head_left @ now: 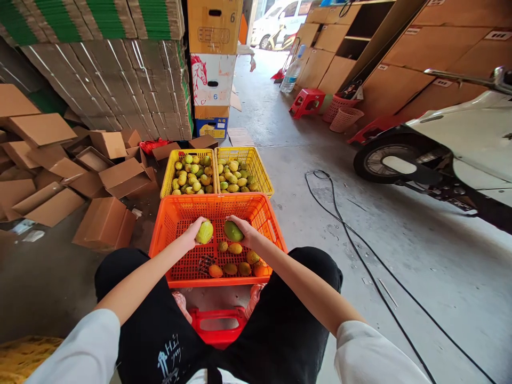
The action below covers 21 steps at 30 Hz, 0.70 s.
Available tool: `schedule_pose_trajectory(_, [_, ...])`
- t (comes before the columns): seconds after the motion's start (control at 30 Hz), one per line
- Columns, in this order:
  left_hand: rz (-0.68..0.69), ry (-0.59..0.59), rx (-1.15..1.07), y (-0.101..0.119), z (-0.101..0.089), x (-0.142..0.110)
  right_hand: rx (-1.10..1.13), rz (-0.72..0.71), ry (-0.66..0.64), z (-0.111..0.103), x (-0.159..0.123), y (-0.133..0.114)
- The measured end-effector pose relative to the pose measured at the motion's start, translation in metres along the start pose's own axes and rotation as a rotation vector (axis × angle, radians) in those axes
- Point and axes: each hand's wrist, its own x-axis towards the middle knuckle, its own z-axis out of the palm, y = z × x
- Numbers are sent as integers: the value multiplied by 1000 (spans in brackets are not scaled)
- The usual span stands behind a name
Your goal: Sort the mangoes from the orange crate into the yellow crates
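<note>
My left hand (194, 233) is closed around a yellow-green mango (205, 232) over the orange crate (218, 283). In my right hand (245, 232) there is a darker green mango (232, 231), also above the crate. The two fruits are a short gap apart. Inside the crate, several yellow and orange mangoes lie toward the near right, among them an orange one (215, 271) and a small yellow one (236, 248). Beyond it stand a left yellow crate (163, 181) and a right yellow crate (267, 184), both holding many yellow-green mangoes.
Loose cardboard boxes (106, 221) are heaped on the left, below stacked flat cartons (132, 90). A red plastic stool (218, 336) is between my legs. On the right, a black cable (352, 226) lies across the floor near a parked scooter (456, 144).
</note>
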Motion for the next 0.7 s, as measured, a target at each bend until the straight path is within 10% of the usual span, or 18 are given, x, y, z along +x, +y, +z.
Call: schedule_pose_trajectory(0.7, [-46, 2, -109, 6, 0, 2, 207, 100, 34, -9, 16, 3])
